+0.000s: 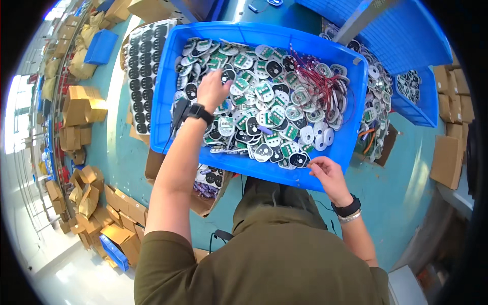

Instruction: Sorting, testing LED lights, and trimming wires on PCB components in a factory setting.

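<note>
In front of me is a blue plastic bin (262, 172) heaped with small rounded white parts; many show green circuit boards (264, 92), others black faces. My left hand (212, 92) reaches into the heap's left side, thumb and forefinger closed about a black-faced round part (228, 75). Over the front right rim is my right hand (329, 177), its fingertips pinched together. What they hold, if anything, is too small to make out. A similar black-faced part (298, 159) lies beside those fingertips, inside the bin.
Red wires (317, 76) tangle over the heap's right side. A sheet of black round pieces (141, 76) lies left of the bin. More parts (375, 101) are piled at right, near another blue bin (422, 109). A cardboard box (204, 203) sits below the front rim.
</note>
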A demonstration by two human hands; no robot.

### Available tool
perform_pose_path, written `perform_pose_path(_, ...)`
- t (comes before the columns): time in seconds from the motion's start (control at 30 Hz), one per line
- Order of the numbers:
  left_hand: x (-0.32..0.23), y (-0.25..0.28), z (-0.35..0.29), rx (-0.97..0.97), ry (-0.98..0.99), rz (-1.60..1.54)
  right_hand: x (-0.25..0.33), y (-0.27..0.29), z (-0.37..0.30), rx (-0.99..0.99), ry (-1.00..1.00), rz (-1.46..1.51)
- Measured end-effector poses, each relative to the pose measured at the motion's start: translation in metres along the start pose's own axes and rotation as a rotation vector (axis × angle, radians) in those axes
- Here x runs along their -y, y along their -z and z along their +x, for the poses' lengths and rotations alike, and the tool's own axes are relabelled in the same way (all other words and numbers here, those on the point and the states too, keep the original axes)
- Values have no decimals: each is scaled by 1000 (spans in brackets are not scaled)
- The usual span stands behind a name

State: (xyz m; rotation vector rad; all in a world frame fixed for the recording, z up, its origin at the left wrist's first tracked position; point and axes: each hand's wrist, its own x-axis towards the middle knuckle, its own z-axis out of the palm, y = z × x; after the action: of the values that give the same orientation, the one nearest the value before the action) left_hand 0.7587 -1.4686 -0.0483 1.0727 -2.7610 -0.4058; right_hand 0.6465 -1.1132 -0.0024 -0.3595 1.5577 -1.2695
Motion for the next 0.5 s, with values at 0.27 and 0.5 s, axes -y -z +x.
perform_pose_path(0.27,26,-24,8,-44,128,-89,6,-13,7,-5,53,-88)
perform_pose_path(0.5,23,18,-10,-80,223,-623,33,-44,77,80,206,-401)
